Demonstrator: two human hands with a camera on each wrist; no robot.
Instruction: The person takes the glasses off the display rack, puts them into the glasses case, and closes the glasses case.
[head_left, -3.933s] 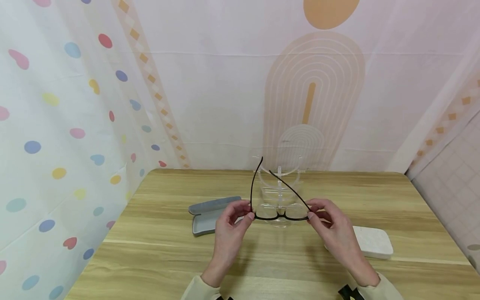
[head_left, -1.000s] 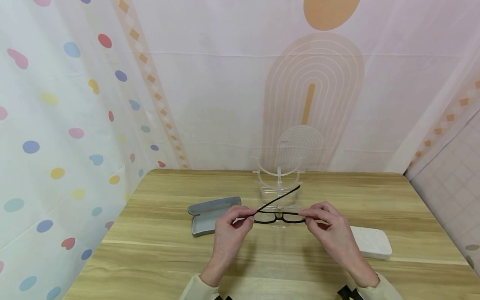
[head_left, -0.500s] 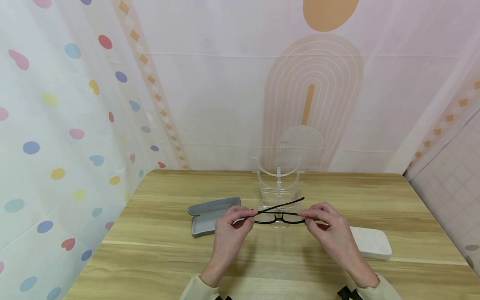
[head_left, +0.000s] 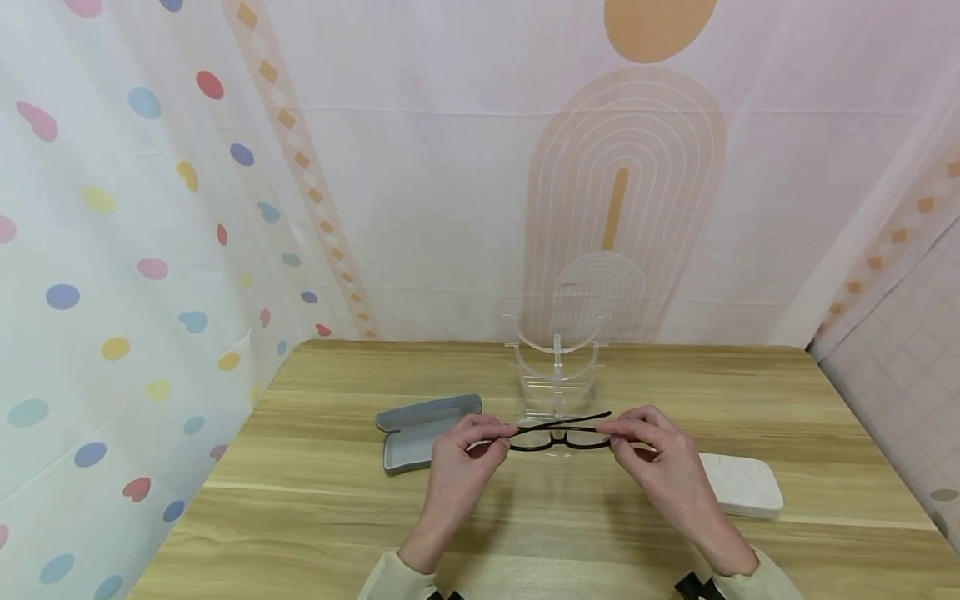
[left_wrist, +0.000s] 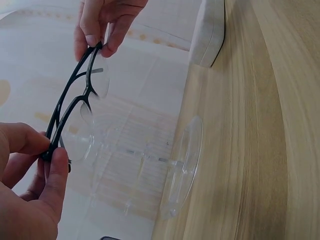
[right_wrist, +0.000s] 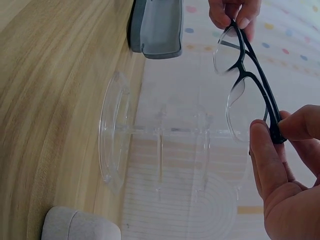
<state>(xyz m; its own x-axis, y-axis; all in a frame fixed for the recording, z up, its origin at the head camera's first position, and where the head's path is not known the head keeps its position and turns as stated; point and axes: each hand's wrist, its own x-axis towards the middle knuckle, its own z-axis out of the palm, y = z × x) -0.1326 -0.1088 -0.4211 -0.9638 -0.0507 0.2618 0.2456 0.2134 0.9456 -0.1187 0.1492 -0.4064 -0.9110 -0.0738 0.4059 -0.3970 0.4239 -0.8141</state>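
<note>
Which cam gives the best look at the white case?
Head. It shows most of the white case, top face included; only part is hidden behind the right hand. The left wrist view shows just a portion, cut off by the top edge of the picture; the right wrist view catches only one end, cut off at the bottom.

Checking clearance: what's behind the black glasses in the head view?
The clear stand on the wooden table; its lower part shows through the lenses. Strips behind the opaque parts of the black glasses are covered.
</note>
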